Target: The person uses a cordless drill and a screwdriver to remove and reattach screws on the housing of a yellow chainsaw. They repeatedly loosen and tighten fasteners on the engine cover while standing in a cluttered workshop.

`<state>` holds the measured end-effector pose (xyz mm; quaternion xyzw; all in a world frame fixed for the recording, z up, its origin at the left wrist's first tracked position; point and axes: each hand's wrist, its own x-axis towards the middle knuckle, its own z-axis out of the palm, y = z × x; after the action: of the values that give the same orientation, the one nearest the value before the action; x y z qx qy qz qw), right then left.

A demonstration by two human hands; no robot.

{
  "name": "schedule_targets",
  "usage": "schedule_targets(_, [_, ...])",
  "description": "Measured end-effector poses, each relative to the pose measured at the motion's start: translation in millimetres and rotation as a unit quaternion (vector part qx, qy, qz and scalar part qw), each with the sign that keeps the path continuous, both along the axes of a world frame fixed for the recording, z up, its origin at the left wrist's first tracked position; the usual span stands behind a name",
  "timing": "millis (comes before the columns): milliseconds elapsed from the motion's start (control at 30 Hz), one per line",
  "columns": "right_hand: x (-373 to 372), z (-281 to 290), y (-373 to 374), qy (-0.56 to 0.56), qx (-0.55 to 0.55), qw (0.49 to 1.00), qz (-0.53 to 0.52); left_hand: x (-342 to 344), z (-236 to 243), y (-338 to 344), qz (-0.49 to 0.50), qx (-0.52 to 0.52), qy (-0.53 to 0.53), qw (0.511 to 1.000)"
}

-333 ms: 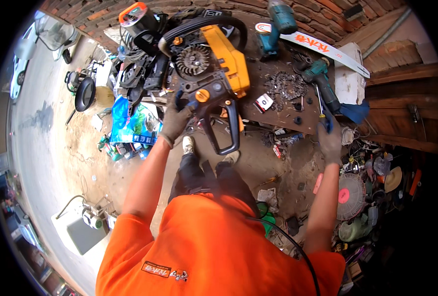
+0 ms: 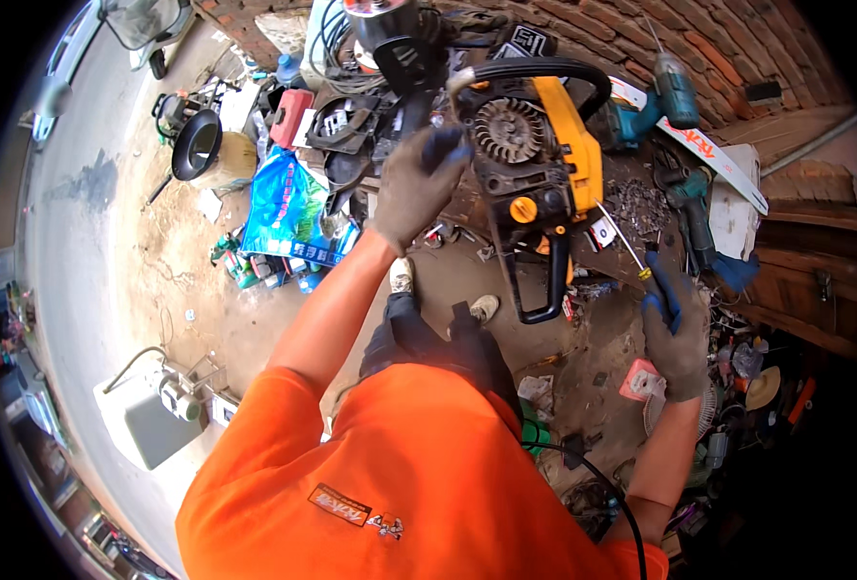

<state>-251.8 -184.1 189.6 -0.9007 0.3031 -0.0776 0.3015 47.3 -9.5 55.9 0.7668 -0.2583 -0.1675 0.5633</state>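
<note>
Clearly, the work in hand is on the yellow and black chainsaw body (image 2: 535, 174), which lies on the cluttered workbench (image 2: 641, 208) near its front edge, with the rear handle hanging over that edge toward the person. The left hand (image 2: 414, 184), in a grey glove, rests at the left side of the chainsaw body; its fingers are curled, but I cannot tell if they really grip a part or only press on it. The right hand (image 2: 675, 333), also gloved, is closed around the blue handle of a screwdriver (image 2: 631, 253), and the thin shaft points up to the right side of the saw, close to the casing but, as it seems, not touching yet.

To do this step well, I think the left hand should press the saw firmly down, because the overhanging handle can make it tip. The screwdriver tip should sit fully in the screw before turning, and the shaft should stay straight to it. Loose metal bits (image 2: 636, 203) lie just beside the saw, so small screws can be lost there easily.
</note>
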Motion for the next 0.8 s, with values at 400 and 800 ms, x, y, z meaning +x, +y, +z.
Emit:
schedule_targets(400, [157.4,11.6,54.2,0.237,-0.115,0.96,0.089,107.6,19.5,-98.4,-0.221,0.048,-0.214,0.95])
schedule_targets(800, [183.9,17.5,56.0,0.249,-0.012,0.967,0.053,112.7,11.5,-99.0,-0.233,0.032,-0.183,0.955])
